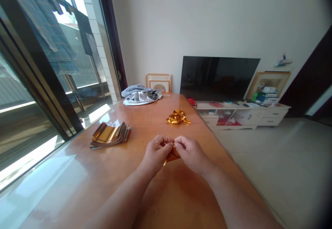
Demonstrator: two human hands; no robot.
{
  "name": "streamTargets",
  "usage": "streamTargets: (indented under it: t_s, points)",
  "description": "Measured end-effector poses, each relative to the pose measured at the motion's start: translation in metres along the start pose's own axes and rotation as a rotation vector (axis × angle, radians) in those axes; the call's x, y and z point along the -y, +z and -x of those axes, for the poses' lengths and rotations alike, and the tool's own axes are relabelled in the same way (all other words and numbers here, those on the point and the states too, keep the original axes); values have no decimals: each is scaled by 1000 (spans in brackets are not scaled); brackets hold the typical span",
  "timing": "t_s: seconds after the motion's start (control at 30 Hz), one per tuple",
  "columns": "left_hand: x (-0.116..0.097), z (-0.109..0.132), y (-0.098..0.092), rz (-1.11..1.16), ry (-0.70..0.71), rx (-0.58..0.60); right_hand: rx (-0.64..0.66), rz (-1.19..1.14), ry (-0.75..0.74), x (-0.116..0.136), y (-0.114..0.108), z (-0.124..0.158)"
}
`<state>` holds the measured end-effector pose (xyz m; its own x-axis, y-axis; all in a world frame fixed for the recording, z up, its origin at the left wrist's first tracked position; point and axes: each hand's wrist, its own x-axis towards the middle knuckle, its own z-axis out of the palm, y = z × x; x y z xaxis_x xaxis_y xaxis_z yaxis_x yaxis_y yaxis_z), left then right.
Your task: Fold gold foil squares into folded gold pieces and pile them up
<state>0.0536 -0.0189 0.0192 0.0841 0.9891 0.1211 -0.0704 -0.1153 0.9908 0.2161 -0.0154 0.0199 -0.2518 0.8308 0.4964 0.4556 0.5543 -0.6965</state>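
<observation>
Both my hands meet above the wooden table, thumbs and fingertips pinched close together. Between them is a piece of gold foil paper (172,157), bent or folded, its lower part showing beneath the fingers. My left hand (158,150) pinches it from the left, and my right hand (190,152) pinches it from the right. The fingers cover most of the sheet, so its full shape is hidden. To the left lies a curved stack of gold foil sheets (110,134). Beyond my hands sits a small heap of folded, shiny gold foil pieces (178,117).
A grey and white bundle of cloth (141,96) lies at the table's (145,118) far end, before a framed picture (159,82). The table's right edge runs beside my right arm. A television (219,78) stands on a white cabinet (249,113). Glass doors are at left.
</observation>
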Motion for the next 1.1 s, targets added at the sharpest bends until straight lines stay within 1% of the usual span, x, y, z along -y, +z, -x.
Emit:
streamTargets:
  t_s: [0.23, 0.37, 0.53, 0.67, 0.8, 0.97, 1.1]
  points:
    - [-1, -1, -2, -79, -1, -25, 65, -12, 33, 1, 1, 0]
    - [-5, 0, 0, -87, -14, -33, 72, -81, 65, 0, 3, 0]
    - [-8, 1, 0, -3, -52, -13, 83, -205, 142, -3, 7, 1]
    - [-9, 2, 0, 71, -92, 8, 75, -244, 189, -2, 8, 0]
    - [-10, 3, 1, 103, -116, 22, 91, -274, 204, 2, 8, 0]
    - [-14, 4, 2, 125, -117, 20, 117, -308, 221, 5, 7, 0]
    - [-15, 4, 1, 113, -102, -3, 127, -347, 243, 5, 5, 0]
